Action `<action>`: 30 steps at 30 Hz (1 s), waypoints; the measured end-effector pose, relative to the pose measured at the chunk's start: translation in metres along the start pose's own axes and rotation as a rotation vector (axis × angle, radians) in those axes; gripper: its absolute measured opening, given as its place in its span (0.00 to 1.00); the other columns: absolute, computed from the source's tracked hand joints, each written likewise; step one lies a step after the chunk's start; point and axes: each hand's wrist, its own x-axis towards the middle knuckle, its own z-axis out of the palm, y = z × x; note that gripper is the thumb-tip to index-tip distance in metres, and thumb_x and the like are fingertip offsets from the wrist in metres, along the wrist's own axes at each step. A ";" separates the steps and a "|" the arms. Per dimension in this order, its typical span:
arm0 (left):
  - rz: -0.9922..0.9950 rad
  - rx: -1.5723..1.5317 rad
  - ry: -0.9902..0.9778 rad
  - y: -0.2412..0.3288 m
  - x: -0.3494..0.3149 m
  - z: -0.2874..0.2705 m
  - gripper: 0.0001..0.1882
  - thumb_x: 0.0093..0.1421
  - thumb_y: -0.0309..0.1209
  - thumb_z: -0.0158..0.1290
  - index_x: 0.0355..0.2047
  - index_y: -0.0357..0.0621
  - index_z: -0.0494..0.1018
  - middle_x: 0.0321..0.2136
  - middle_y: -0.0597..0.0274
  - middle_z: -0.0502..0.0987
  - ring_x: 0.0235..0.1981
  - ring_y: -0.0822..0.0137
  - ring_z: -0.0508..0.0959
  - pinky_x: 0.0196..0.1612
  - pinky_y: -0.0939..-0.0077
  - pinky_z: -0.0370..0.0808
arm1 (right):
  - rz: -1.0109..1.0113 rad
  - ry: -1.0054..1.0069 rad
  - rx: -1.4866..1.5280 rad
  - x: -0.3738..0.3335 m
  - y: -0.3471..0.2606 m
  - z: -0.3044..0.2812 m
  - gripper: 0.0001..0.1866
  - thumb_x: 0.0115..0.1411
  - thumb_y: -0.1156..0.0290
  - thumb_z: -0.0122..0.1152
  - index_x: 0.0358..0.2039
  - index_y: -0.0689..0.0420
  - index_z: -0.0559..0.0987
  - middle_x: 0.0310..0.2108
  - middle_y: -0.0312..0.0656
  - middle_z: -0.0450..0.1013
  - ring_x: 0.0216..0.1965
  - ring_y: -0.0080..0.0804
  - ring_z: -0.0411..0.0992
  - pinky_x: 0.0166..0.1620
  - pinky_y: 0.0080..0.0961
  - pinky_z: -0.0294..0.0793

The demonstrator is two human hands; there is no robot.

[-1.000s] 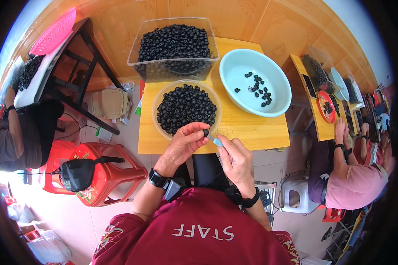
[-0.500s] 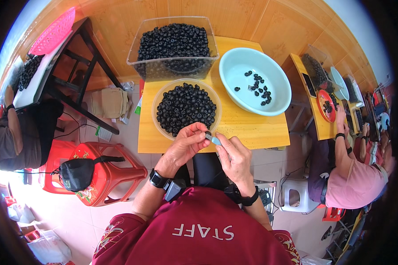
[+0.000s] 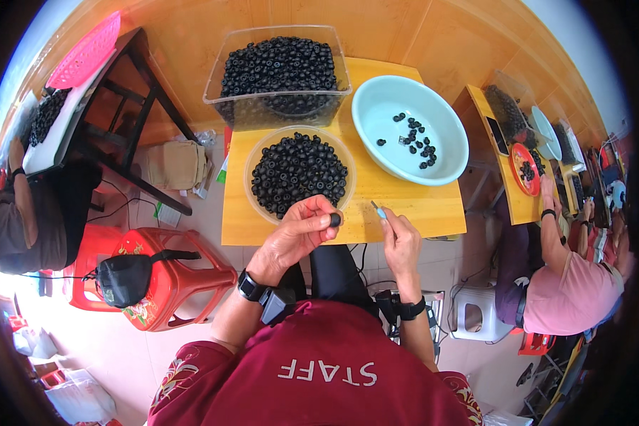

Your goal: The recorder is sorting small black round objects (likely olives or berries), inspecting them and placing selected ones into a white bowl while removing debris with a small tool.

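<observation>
Pinched between the thumb and fingers of my left hand (image 3: 299, 233) is a small round black part (image 3: 335, 220), held at the near edge of a shallow clear bowl (image 3: 248, 186). That bowl is heaped with similar black parts, many with a hole through them. My right hand (image 3: 402, 245) grips a small knife with a light blue handle (image 3: 381, 212), its short metal tip pointing up and left. The knife is apart from the black part, over the table's front edge. A light blue basin (image 3: 444, 121) at the back right holds several black parts.
Behind the bowl, a large clear bin (image 3: 284, 112) full of black parts stands on the yellow table (image 3: 376, 202). A red stool (image 3: 184, 273) with a black bag is at my left. A person in pink (image 3: 571, 298) works at a table on the right; another sits at far left.
My right hand has drawn the knife away from the black part, to the right. My left hand stays in nearly the same place, and the black part now shows plainly in its fingertips.
</observation>
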 end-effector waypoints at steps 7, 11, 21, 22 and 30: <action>-0.035 -0.018 0.111 -0.007 0.017 -0.008 0.06 0.57 0.24 0.56 0.35 0.41 0.71 0.32 0.60 0.76 0.31 0.71 0.76 0.37 0.82 0.75 | 0.044 0.010 -0.103 -0.009 0.030 0.017 0.11 0.58 0.69 0.54 0.41 0.55 0.78 0.25 0.47 0.72 0.26 0.49 0.72 0.28 0.39 0.69; -0.042 0.135 0.225 -0.012 0.058 -0.031 0.06 0.57 0.23 0.54 0.36 0.42 0.71 0.32 0.62 0.75 0.32 0.71 0.76 0.40 0.81 0.74 | 0.068 0.003 -0.159 -0.012 0.034 0.027 0.11 0.60 0.67 0.52 0.41 0.53 0.78 0.28 0.48 0.73 0.28 0.51 0.73 0.30 0.41 0.71; 0.064 0.412 0.188 -0.027 0.149 0.021 0.19 0.56 0.25 0.56 0.48 0.34 0.68 0.44 0.55 0.71 0.40 0.63 0.78 0.46 0.73 0.76 | 0.061 0.015 -0.176 -0.018 0.038 0.029 0.13 0.61 0.66 0.52 0.44 0.52 0.78 0.29 0.48 0.73 0.28 0.51 0.73 0.31 0.42 0.71; 0.033 0.450 0.153 -0.028 0.144 0.026 0.20 0.56 0.25 0.56 0.49 0.35 0.67 0.45 0.55 0.70 0.39 0.63 0.78 0.45 0.73 0.76 | 0.059 0.007 -0.171 -0.018 0.037 0.029 0.13 0.61 0.66 0.52 0.44 0.52 0.78 0.29 0.48 0.73 0.28 0.51 0.73 0.31 0.42 0.71; 0.268 1.034 0.422 0.010 0.041 -0.035 0.07 0.53 0.22 0.56 0.33 0.33 0.75 0.27 0.61 0.78 0.28 0.73 0.79 0.31 0.81 0.75 | 0.061 0.003 -0.178 -0.013 0.035 0.029 0.12 0.60 0.67 0.53 0.42 0.53 0.78 0.28 0.48 0.73 0.27 0.52 0.72 0.29 0.43 0.70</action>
